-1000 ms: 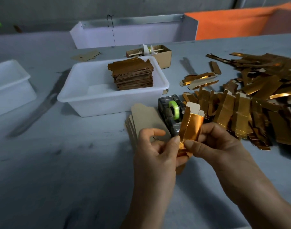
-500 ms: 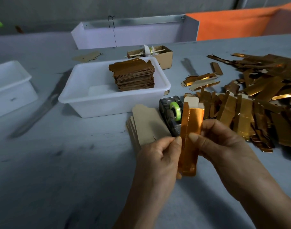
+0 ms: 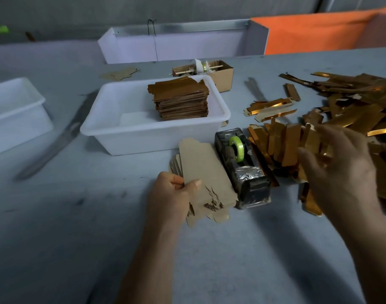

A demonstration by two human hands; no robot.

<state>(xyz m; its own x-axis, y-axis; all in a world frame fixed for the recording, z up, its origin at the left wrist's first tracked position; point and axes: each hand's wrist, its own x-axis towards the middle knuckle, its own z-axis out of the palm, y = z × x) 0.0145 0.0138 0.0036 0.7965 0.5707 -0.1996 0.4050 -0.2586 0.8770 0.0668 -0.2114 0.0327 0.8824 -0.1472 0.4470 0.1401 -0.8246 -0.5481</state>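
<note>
A small stack of flat brown cardboard blanks [image 3: 204, 172] lies on the grey table beside a black tape dispenser [image 3: 242, 165] with a green tape roll. My left hand [image 3: 170, 198] grips the near left edge of the top blank, thumb on top. My right hand [image 3: 341, 170] hovers with fingers spread over the heap of folded gold boxes [image 3: 282, 143] to the right of the dispenser and holds nothing; it is motion-blurred.
A white plastic tub [image 3: 113, 132] behind the blanks holds a stack of gold-brown blanks [image 3: 181, 99]. Another white tub [image 3: 16, 110] stands at the left. A small cardboard box [image 3: 222, 75] with tape sits behind, and a white tray [image 3: 176, 44] at the back.
Both hands held a folded gold box between them; it has left my hands. My right hand swung right over the gold heap, and my left hand dropped onto the brown blanks.
</note>
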